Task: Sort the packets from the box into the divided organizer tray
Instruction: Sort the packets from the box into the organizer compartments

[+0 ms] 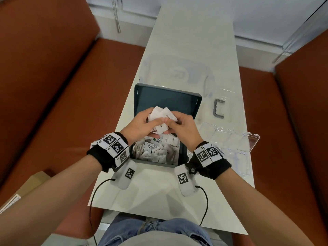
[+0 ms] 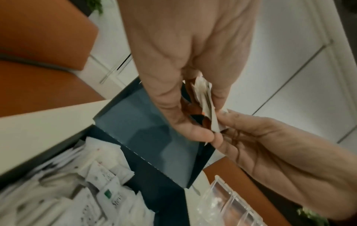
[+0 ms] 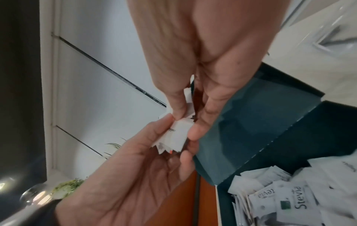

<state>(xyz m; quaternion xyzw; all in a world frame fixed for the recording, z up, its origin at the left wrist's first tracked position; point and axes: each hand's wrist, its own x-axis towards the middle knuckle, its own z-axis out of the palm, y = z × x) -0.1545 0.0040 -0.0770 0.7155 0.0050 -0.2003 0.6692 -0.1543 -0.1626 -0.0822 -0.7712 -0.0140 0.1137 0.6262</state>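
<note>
Head view. Bundle of white packets (image 1: pixel 162 118) held above the open dark box (image 1: pixel 182 153), pinched between left hand (image 1: pixel 140 124) and right hand (image 1: pixel 184 128), fingers of both curled round the bundle from opposite sides. More packets heaped loose in the near half of the box. Clear divided organizer tray (image 1: pixel 236 151) on the worktop (image 1: pixel 152 192) toward its right edge, just beside the box, lid folded open; compartments seemingly bare. Lies to the right of the bundle, so right hand the nearer of the two for the carry across, by judgement. Grey handle (image 1: pixel 219 109) past the tray, near the far right of the box.

Left wrist view. Left hand (image 2: pixel 183 85) gripping a fanned stack of packets (image 2: pixel 204 97) edge-on, long edges running roughly along the fingers. Right hand (image 2: pixel 266 146) meeting the stack from the right, fingertips touching its lower corner. Box lid (image 2: pixel 146 137) below; tray corner (image 2: pixel 224 198) at lower right.

Right wrist view. Right hand (image 3: pixel 193 85) with thumb and fingers pressed on the packets (image 3: pixel 173 134); left hand (image 3: pixel 127 175) cupped beneath, thumb on top. Box contents (image 3: pixel 286 203) at lower right, some marked Stevia. Tray not in view here.
</note>
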